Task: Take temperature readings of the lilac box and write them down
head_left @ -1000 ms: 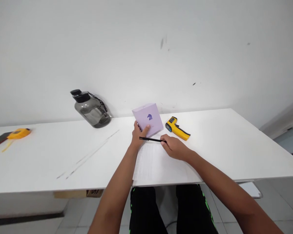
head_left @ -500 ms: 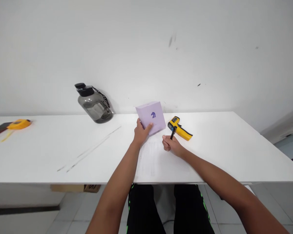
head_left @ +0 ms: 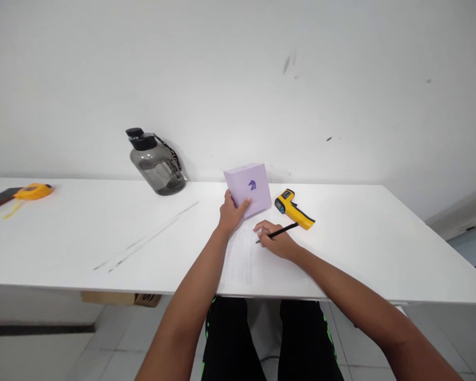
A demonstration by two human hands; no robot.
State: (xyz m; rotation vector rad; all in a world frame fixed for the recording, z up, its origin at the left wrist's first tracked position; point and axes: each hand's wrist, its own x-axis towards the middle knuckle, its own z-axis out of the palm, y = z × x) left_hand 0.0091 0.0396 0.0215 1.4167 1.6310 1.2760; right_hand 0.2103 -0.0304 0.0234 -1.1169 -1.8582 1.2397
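My left hand (head_left: 232, 211) grips the lower left of a light purple box (head_left: 249, 188) with a dark horse-head mark, thumb on its front face. The box is tilted. Between the fingers of my right hand (head_left: 276, 238) lies a black pen (head_left: 282, 231), slanting with its tip towards the left. Both hands are over a white sheet of paper (head_left: 238, 264) with faint marks on it. Just beyond my right hand a yellow and black infrared thermometer gun (head_left: 295, 210) rests on its side.
A grey see-through water bottle (head_left: 158, 166) with a black lid stands back left on the white table (head_left: 360, 248). At the far left are a yellow tape measure (head_left: 35, 191) and a dark flat object (head_left: 2, 199). Below the table sits a cardboard box (head_left: 111, 298).
In my right hand the pen has swung from nearly upright to a low slant, its tip now showing at the left. My left hand keeps its hold on the box. The view has tilted slightly.
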